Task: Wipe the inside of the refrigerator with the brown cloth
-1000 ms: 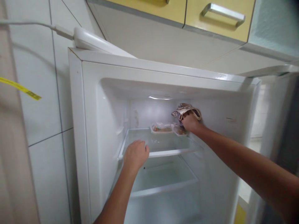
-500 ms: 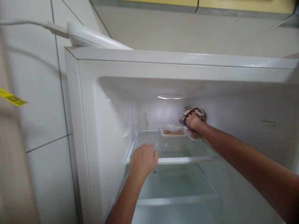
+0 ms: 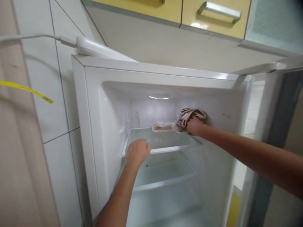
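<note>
Inside an open fridge (image 3: 79, 94), my right hand (image 3: 195, 126) is closed on a bunched brown-and-cream cloth (image 3: 190, 115). The cloth is against the right inner wall, near the back, above a tray of food in clear wrap (image 3: 180, 128). A second wrapped food tray (image 3: 162, 126) sits to its left on the top glass shelf (image 3: 163, 141). My left hand (image 3: 138, 151) is at the front left edge of that shelf, its fingers curled round the edge and the fingertips hidden.
Below is a second glass shelf (image 3: 165, 170). The open fridge door (image 3: 262, 142) stands at the right, beneath my right forearm. Yellow cabinets (image 3: 213, 19) hang above. White wall tiles (image 3: 40, 75) and a yellow strip (image 3: 28, 90) are at the left.
My view has shifted, so the fridge door and more cabinet now show. My right hand has drawn the cloth a little forward along the right wall. My left hand stays at the shelf edge.
</note>
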### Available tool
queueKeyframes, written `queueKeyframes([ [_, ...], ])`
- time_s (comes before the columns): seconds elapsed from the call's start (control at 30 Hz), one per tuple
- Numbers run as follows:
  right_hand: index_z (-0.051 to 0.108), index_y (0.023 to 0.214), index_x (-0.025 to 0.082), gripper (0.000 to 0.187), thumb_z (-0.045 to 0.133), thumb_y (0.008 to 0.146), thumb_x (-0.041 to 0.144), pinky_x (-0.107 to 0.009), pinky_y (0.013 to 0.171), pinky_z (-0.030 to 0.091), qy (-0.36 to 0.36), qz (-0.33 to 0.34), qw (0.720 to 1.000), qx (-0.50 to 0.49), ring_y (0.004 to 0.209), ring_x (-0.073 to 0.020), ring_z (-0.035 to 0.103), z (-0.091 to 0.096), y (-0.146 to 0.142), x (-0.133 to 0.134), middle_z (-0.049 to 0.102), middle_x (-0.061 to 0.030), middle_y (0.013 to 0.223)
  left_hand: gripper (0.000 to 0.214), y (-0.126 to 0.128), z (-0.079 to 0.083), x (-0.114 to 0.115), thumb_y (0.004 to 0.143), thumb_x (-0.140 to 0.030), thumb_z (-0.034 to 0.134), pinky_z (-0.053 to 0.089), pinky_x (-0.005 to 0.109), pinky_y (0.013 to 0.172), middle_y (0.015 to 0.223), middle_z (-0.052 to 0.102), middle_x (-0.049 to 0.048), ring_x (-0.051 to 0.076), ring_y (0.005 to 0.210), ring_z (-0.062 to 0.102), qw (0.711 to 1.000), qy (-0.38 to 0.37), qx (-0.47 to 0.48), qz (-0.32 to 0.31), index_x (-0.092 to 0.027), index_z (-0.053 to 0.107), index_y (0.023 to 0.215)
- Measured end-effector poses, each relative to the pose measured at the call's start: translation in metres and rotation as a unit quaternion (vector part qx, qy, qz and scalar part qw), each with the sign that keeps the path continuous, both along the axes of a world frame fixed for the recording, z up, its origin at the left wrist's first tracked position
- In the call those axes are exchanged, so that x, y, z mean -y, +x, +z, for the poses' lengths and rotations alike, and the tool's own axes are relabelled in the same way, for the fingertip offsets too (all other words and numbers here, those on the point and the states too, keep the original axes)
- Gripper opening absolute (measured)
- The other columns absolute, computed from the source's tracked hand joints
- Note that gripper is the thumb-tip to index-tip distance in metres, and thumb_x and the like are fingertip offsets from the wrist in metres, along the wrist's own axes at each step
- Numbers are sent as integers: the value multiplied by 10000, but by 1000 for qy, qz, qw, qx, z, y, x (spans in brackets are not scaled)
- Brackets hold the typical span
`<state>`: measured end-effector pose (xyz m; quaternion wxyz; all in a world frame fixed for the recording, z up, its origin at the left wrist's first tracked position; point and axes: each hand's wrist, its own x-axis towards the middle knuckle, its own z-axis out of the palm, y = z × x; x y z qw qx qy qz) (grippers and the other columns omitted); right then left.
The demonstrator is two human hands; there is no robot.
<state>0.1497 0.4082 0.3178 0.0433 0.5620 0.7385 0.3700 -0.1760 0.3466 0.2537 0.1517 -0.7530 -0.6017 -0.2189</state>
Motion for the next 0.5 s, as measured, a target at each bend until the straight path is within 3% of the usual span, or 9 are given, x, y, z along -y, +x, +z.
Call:
queueKeyframes([
  [0.13,674,1295,61,591,446,750,55,-639,1240,190,28,3,1000,11,1436,-373,458,-38,1,52,635,-247,1393,425,-1,0,-1,960,-332,344,533,381,878,1128,760,140,262,1053,707,1000,3,-5,-1,-166,722,1061],
  [0.23,598,1392,58,672,378,758,8,-633,1235,252,90,-3,996,13,1453,-369,442,-66,1,86,564,-233,1482,443,-1,-1,-2,957,-331,319,537,393,857,1101,763,145,273,1029,715,1000,10,-13,-4,-164,723,1031],
  [0.3,566,1427,75,666,350,801,11,-645,1204,313,110,-19,993,35,1449,-379,443,-70,1,102,504,-217,1542,453,-1,0,-1,955,-332,309,541,403,854,1097,763,147,284,1032,716,1000,11,-12,-4,-162,723,1025],
  [0.4,571,1411,34,610,356,840,36,-667,1165,352,99,-51,993,47,1418,-420,464,-43,-3,113,515,-257,1517,465,-1,3,0,953,-328,299,544,412,866,1102,763,148,295,1049,715,1000,4,-13,-9,-156,723,1034],
  [0.5,616,1352,13,538,395,869,95,-683,1142,346,84,-74,993,31,1340,-448,524,9,-10,110,594,-294,1417,477,0,6,2,952,-317,282,544,414,870,1087,768,149,296,1035,721,1000,-3,-22,-12,-155,726,1016],
])
